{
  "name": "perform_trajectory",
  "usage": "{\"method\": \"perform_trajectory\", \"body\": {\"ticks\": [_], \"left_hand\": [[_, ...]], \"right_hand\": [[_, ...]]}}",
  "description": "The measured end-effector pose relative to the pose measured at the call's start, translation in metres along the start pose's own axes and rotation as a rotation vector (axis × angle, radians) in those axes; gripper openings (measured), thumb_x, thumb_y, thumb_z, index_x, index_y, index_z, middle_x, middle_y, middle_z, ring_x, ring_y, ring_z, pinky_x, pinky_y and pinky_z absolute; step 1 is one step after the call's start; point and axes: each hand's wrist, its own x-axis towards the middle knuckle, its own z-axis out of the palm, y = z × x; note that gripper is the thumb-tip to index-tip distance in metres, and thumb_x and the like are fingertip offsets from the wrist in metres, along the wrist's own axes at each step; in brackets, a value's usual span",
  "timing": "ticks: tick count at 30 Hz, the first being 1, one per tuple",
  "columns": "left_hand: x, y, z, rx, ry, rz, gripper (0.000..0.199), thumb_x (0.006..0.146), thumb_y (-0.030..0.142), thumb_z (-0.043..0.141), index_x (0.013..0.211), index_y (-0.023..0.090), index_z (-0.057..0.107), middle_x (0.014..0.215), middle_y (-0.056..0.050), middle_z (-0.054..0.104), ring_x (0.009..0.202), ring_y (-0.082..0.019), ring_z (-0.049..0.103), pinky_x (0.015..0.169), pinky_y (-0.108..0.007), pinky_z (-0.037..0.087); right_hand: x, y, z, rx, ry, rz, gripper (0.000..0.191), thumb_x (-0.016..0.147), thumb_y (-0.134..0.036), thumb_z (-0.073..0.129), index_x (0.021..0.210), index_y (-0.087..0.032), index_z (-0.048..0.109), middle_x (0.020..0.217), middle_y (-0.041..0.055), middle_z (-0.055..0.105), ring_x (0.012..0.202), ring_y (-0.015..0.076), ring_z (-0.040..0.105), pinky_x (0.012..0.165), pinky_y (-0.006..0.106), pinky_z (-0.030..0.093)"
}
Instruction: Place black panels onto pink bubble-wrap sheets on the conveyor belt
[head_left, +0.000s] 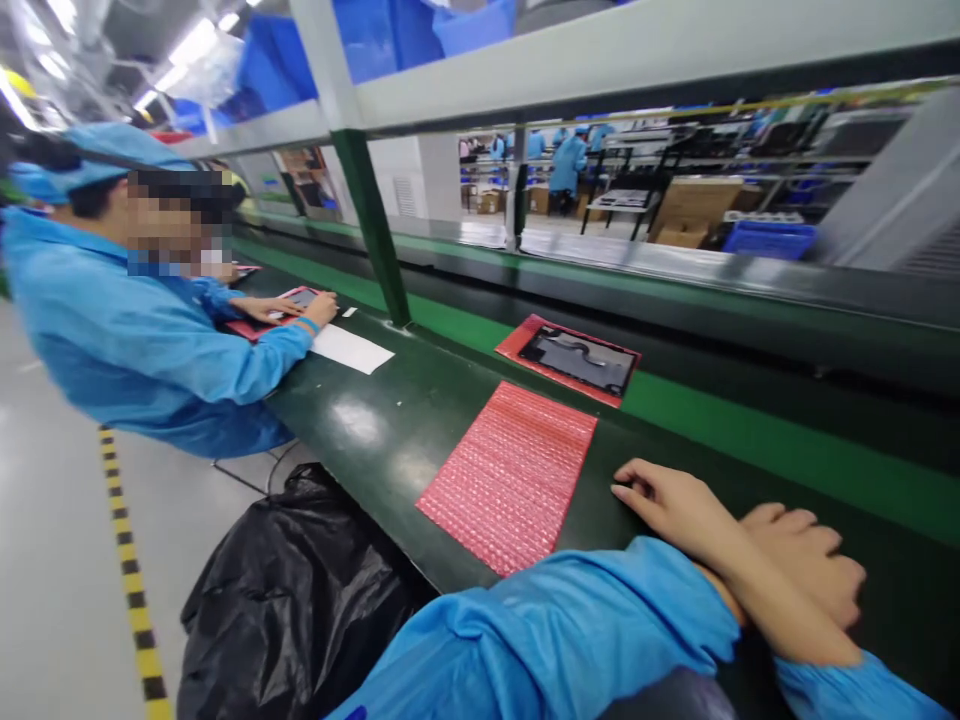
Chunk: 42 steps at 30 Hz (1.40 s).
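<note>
My arms lie crossed on the dark green bench (375, 430). My right hand (667, 500) rests flat on the bench, fingers stretched left, holding nothing. Its fingertips stop just right of a flat pink bubble-wrap bag (510, 480). My right forearm lies across the wrist of my left hand (814, 565), which rests with its fingers loosely curled and nothing in it. Beyond the bag, a dark panel (577, 358) lies on a second pink bag next to the green belt strip (750, 430).
A co-worker in a blue coat and cap (150, 330) sits at the left and handles a dark panel (300, 298); a white sheet (351, 348) lies beside them. A black plastic bag (292, 600) hangs below the bench edge. Yellow-black tape (131, 590) marks the floor.
</note>
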Motion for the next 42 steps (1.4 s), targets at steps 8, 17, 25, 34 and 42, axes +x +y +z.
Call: {"method": "perform_trajectory", "body": {"ticks": [8, 17, 25, 34, 42], "left_hand": [[-0.003, 0.010, 0.013, -0.028, 0.090, -0.142, 0.033, 0.111, 0.032, 0.055, 0.123, 0.028, 0.085, 0.147, -0.007, 0.064, 0.145, -0.025, 0.046, 0.121, -0.040, 0.040], [-0.007, 0.012, 0.007, 0.001, 0.081, -0.148, 0.037, 0.113, 0.032, 0.048, 0.125, 0.029, 0.083, 0.148, -0.008, 0.061, 0.145, -0.024, 0.045, 0.122, -0.038, 0.041], [-0.011, 0.012, 0.006, -0.016, 0.122, -0.143, 0.036, 0.113, 0.027, 0.048, 0.124, 0.025, 0.082, 0.144, -0.007, 0.066, 0.144, -0.024, 0.048, 0.125, -0.039, 0.041], [-0.015, 0.014, 0.010, -0.130, 0.047, -0.088, 0.026, 0.107, 0.021, 0.055, 0.115, 0.016, 0.079, 0.131, -0.013, 0.071, 0.126, -0.028, 0.062, 0.114, -0.044, 0.052], [-0.023, -0.001, 0.037, -0.126, 0.054, -0.130, 0.042, 0.104, 0.027, 0.052, 0.139, 0.018, 0.074, 0.153, -0.013, 0.062, 0.149, -0.034, 0.050, 0.125, -0.051, 0.044]], "right_hand": [[-0.004, -0.008, 0.000, -0.022, -0.017, 0.027, 0.031, 0.096, -0.050, 0.053, 0.104, -0.025, 0.070, 0.085, 0.0012, 0.069, 0.077, 0.0230, 0.064, 0.070, 0.035, 0.043], [-0.005, -0.019, -0.005, -0.043, -0.037, 0.057, 0.011, 0.101, -0.031, 0.064, 0.105, -0.023, 0.070, 0.085, -0.0017, 0.069, 0.080, 0.0211, 0.065, 0.071, 0.034, 0.043], [-0.006, -0.023, -0.006, -0.070, -0.029, 0.051, 0.002, 0.105, -0.021, 0.072, 0.105, -0.021, 0.070, 0.085, -0.0028, 0.071, 0.083, 0.0202, 0.067, 0.072, 0.031, 0.042], [-0.024, -0.049, -0.008, -0.086, -0.001, 0.055, 0.009, 0.106, -0.022, 0.082, 0.112, -0.018, 0.077, 0.104, 0.0043, 0.077, 0.095, 0.0249, 0.072, 0.074, 0.030, 0.043], [-0.010, -0.034, 0.010, 0.042, -0.043, 0.100, 0.025, 0.109, -0.048, 0.079, 0.102, -0.025, 0.072, 0.096, -0.0082, 0.073, 0.085, 0.0188, 0.068, 0.062, 0.027, 0.041]]}}
